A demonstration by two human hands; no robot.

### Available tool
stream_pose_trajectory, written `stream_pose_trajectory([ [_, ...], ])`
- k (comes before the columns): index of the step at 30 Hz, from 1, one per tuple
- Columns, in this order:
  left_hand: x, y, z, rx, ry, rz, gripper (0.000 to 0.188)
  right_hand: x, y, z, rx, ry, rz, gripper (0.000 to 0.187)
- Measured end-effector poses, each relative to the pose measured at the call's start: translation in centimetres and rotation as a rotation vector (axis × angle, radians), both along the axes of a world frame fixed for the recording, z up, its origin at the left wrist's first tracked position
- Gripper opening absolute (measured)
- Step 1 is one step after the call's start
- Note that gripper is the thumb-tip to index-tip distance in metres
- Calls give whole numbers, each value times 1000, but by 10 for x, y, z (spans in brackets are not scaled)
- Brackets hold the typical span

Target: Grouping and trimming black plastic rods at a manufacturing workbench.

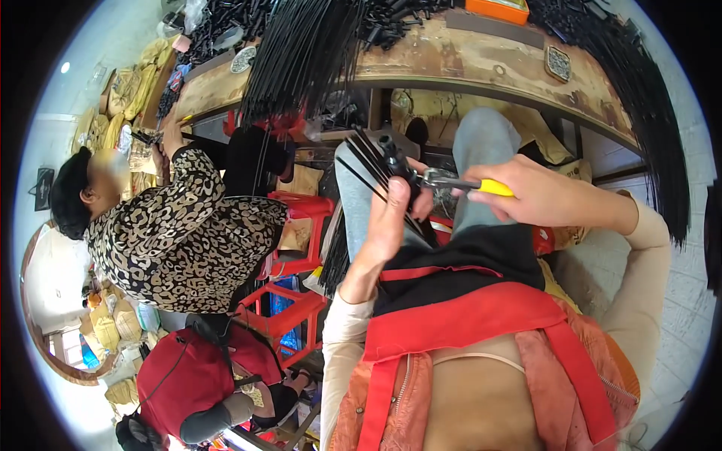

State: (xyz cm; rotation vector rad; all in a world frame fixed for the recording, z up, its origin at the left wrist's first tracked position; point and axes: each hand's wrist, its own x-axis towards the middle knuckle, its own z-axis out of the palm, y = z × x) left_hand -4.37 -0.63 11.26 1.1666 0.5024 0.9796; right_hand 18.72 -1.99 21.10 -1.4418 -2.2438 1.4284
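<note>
Above my lap, my left hand (391, 218) is wrapped round a bundle of thin black rods (366, 164) that looks like part of an umbrella frame. A dark tube-like piece (389, 152) sticks up out of the bundle, tilted away from me. My right hand (502, 188) grips pliers (492, 187) with yellow handles. Their metal jaws meet the bundle just beside my left fingers. What the jaws hold, if anything, is too small to make out.
A worn wooden bench (451, 64) runs across the front, with hanging bunches of black rods (301, 64), an orange box (498, 9) and a small tin of parts (558, 63). To my left stand red stools (289, 316); a co-worker in a leopard-print top (180, 233) works there.
</note>
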Motion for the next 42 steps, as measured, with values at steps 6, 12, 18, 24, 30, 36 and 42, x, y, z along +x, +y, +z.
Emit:
stream_pose_trajectory([
  [6,1,2,4,-27,-34,-73,58,1,-7,-22,-136,171,-86,37],
  [12,3,2,1,-36,-61,-89,58,5,3,0,-129,139,21,42],
  [18,1,1,-1,21,-28,-63,58,3,10,-8,-462,138,34,37],
  [24,-1,0,0,-6,-55,-60,60,-4,-4,-8,-644,288,-81,34],
  [30,14,10,-7,-27,-101,-221,55,12,-4,35,-290,-23,-97,30],
  [36,29,23,-10,-118,-141,-259,51,24,-5,3,13,-176,-5,35],
  [42,54,73,-9,-116,88,192,59,79,-8,-48,-208,148,-516,34],
])
